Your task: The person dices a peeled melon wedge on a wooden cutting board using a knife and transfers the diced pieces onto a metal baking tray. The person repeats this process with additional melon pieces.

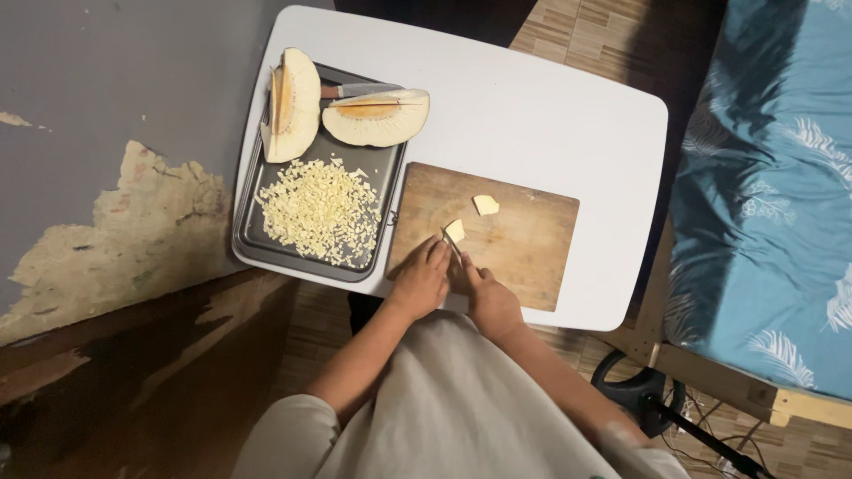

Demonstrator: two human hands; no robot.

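My left hand rests on the near edge of a wooden cutting board, fingers against a pale fruit piece. My right hand grips a knife whose blade meets that piece. A second small pale chunk lies farther out on the board. Left of the board a dark metal tray holds a heap of diced pale fruit and two large cut wedges with orange cores.
A white table carries the board and tray. Another knife lies at the tray's far end behind the wedges. A bed with a blue cover stands to the right; a peeling wall to the left.
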